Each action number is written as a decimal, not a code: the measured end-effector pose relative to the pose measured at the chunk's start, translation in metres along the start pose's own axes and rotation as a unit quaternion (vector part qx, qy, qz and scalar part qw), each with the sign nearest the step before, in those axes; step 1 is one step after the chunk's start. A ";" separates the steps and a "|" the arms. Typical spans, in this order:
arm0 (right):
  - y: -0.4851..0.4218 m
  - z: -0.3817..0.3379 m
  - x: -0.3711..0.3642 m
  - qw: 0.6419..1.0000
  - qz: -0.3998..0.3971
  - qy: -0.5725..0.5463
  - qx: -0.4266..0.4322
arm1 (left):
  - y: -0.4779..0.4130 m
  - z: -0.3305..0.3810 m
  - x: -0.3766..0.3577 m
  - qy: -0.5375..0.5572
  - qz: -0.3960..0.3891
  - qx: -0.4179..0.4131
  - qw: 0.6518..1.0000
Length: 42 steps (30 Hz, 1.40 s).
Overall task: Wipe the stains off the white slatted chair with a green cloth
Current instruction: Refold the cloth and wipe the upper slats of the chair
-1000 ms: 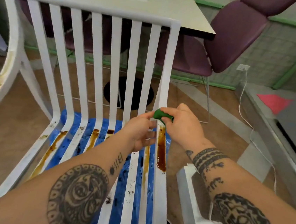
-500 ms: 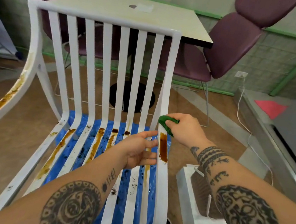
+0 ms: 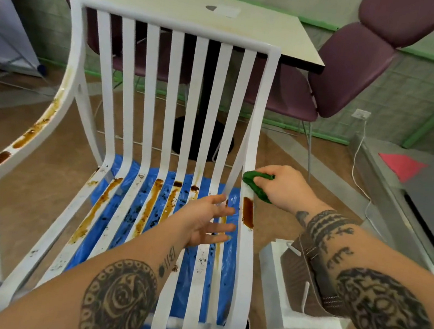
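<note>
One view, head camera.

1. White slatted chair [image 3: 171, 24]: back and seat in view. The legs and the front edge are hidden behind the forearms or cut off at the bottom edge. The left armrest [image 3: 25, 139] runs out of frame at the left.
2. Stains: a dark brown patch [image 3: 247, 215] on the right side rail, and paler brown streaks [image 3: 150, 205] along several seat slats and the left armrest. Small dark specks lie on the slats, too fine to identify.
3. Green cloth [image 3: 255, 185]: bunched, most of it buried in the fingers, set against the right side rail where back meets seat, just above the dark patch.
4. Right hand [image 3: 285, 187]: fingers curled round the cloth, gripping it.
5. Left hand [image 3: 204, 222]: fingers straight and spread over the seat slats beside the right rail, holding nothing. The fingertips are blurred, so contact with the slats cannot be told.
6. Blue sheet [image 3: 226, 272]: seen only in strips between the slats, under the seat.
7. Table [image 3: 251, 28] and purple chairs [image 3: 354, 71]: behind the chair back, partly screened by it.
8. White box [image 3: 277, 291]: on the floor at right, its contents hidden by the right forearm.
</note>
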State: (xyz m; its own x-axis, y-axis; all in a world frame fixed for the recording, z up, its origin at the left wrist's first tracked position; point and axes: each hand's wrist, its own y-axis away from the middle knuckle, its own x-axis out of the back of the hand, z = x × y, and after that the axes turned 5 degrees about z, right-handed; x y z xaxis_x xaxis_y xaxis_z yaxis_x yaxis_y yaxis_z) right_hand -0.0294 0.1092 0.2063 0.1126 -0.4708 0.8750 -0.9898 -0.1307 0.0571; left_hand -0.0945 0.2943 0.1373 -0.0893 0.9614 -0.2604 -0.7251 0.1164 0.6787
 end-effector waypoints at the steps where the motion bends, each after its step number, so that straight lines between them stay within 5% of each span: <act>1: 0.001 -0.001 -0.005 1.000 0.018 -0.006 0.003 | 0.001 -0.002 0.004 -0.012 -0.006 0.001 1.000; 7: 0.022 0.001 -0.025 0.999 0.043 0.023 0.019 | 0.015 -0.010 -0.001 -0.073 -0.067 0.013 0.995; 17: 0.036 -0.011 0.001 0.994 -0.078 0.073 0.004 | 0.029 -0.014 -0.013 -0.099 0.016 -0.010 0.995; 26: 0.067 -0.002 -0.027 1.000 0.017 -0.009 -0.003 | 0.042 -0.010 -0.013 -0.071 0.015 -0.003 0.997; 37: 0.115 -0.009 -0.022 0.995 -0.031 0.093 0.025 | 0.066 -0.006 -0.025 -0.087 0.125 -0.003 0.988; 42: 0.131 -0.018 0.004 0.988 -0.136 0.074 -0.024 | 0.081 -0.006 -0.015 -0.090 0.143 -0.032 0.985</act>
State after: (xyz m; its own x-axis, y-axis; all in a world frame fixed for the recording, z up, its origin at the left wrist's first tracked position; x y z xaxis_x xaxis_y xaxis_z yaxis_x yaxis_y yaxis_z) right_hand -0.1600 0.1061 0.2257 0.3641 -0.2904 0.8850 -0.9282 -0.1918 0.3189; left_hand -0.1556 0.2877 0.1917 -0.1775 0.9819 0.0654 -0.7296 -0.1759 0.6609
